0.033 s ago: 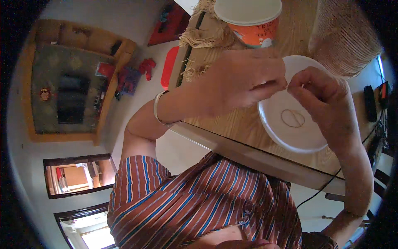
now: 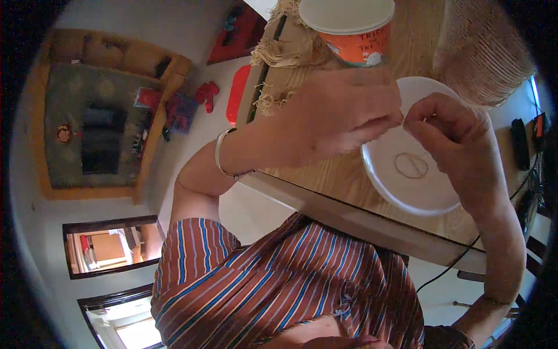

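My left hand (image 2: 354, 113) and my right hand (image 2: 456, 136) meet above a white plate (image 2: 392, 195), fingertips almost touching. Both are pinched closed. Whatever lies between the fingertips is too small to make out. A thin pale loop (image 2: 411, 166), like string or a band, rests in the plate below, apart from my fingers. Just beyond my left hand stands an orange paper tub (image 2: 360, 43) with a white top. Past the right hand is a large beige roll of ribbed cord (image 2: 488, 64).
Bundles of beige string (image 2: 285, 51) lie along the wooden table's (image 2: 325, 183) left edge. Dark devices and a black cable (image 2: 447, 270) are at the right side. A red stool-like thing (image 2: 238, 96) stands on the floor to the left.
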Motion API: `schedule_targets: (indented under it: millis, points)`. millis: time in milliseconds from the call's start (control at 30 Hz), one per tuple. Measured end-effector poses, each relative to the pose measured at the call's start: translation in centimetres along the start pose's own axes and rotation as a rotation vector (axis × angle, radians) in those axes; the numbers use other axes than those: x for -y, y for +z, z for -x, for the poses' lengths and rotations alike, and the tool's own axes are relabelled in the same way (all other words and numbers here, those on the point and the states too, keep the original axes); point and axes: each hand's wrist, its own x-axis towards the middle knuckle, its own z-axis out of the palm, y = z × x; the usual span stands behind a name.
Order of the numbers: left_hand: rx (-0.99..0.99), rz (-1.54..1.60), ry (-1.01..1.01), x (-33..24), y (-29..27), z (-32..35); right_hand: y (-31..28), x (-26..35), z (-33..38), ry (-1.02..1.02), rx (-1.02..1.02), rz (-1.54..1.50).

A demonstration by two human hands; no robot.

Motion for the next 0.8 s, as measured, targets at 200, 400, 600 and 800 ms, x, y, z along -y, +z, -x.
schedule_targets:
  millis: [200, 400, 600, 800]
  points:
    - [-0.081, -0.005, 0.074, -0.4, 0.4, -0.6, -0.5, -0.1, 0.3, 0.132, 0.061, -0.001]
    - [-0.014, 0.109, 0.016, 0.1, 0.2, -0.2, 0.2, 0.2, 1.0, -0.214, -0.038, 0.450]
    - [0.001, 0.168, -0.015, 0.0, 0.5, 0.2, 0.3, -0.3, 0.7, -0.304, -0.059, 0.369]
    - [-0.145, -0.045, -0.220, 0.6, -0.3, 1.0, -0.1, 0.2, 0.9, 0.200, 0.050, -0.047]
